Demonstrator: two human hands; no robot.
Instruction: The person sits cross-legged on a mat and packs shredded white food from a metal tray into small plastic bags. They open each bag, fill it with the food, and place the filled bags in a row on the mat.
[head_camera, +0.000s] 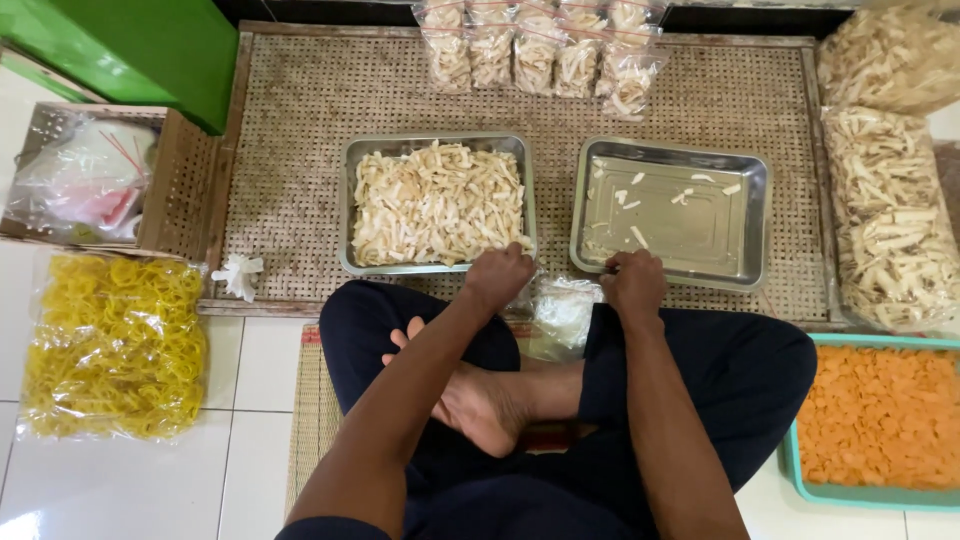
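A home snack-packing spot on a tiled floor (130, 480): a person sits cross-legged before a woven mat (300, 120). Two steel trays (345, 200) lie at twelve o'clock, sealed chip packets (535, 50) beyond, bulk bags (890, 210) at two o'clock, yellow rubber bands (110, 345) at nine.

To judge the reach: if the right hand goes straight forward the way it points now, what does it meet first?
Probably the near rim of the nearly empty steel tray: the right hand already sits at it. Beyond lies the tray floor with a few pale sticks. Depth is unclear.
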